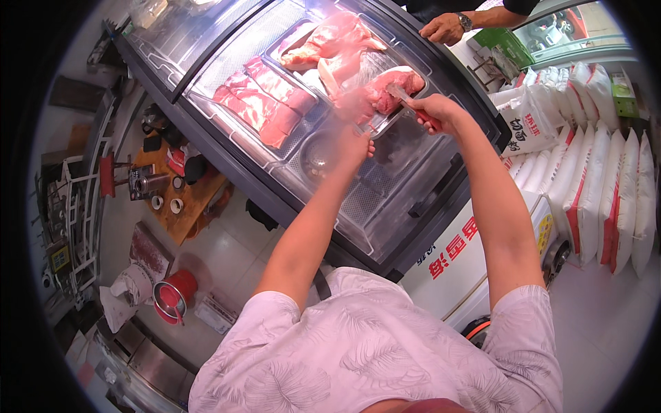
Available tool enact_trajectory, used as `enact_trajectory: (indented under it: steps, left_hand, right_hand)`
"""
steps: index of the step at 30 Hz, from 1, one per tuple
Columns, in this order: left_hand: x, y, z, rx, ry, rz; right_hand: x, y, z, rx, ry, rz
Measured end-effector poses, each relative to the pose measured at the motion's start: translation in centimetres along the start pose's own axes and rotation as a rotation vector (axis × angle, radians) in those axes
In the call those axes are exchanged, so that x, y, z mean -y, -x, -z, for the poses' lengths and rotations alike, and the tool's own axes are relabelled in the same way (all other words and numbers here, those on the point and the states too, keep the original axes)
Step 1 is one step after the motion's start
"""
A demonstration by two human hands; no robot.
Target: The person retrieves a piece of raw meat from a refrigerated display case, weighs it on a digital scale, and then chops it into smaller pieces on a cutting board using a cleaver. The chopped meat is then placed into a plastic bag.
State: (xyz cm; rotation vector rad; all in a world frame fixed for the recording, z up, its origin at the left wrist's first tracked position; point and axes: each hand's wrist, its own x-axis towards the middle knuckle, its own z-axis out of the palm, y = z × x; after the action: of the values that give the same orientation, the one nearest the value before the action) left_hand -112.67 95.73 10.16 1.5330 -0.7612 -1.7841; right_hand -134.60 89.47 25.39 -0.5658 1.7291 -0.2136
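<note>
My right hand point(439, 113) is closed around a red-handled tool point(428, 122). The tool's pale, narrow end point(397, 91) rests against a piece of raw meat point(387, 93) at the right end of a tray; glare hides whether it is a knife or tongs. My left hand point(365, 146) is at the tray's near edge point(387, 129), below the same meat, with fingers curled. Haze over the glass blurs what these fingers grip. Larger pale pieces of raw meat point(344, 48) fill the rest of the tray. Slabs of red meat point(265, 100) lie to the left.
A glass-topped display case point(275, 196) with a dark frame surrounds the meat. Across it, a co-worker's hand point(444, 29) with a wristwatch rests near the far edge. White sacks point(585, 186) are stacked at right. A wooden table point(182, 206) and red bucket point(175, 292) stand at left.
</note>
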Motion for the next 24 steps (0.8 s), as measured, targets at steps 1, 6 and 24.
enact_trajectory:
  steps: [1,6,24]
  left_hand:
    - [-0.3,0.1,0.1,-0.003,-0.013,0.014]
    - [-1.4,0.2,0.2,-0.069,-0.191,-0.002]
    - [-2.3,0.6,0.0,-0.067,-0.21,0.038]
  right_hand:
    - [-0.5,-0.6,0.1,0.009,-0.024,0.012]
    - [-4.9,-1.6,-1.0,-0.095,0.045,0.23]
    - [-3.7,1.8,0.0,-0.038,-0.185,0.405]
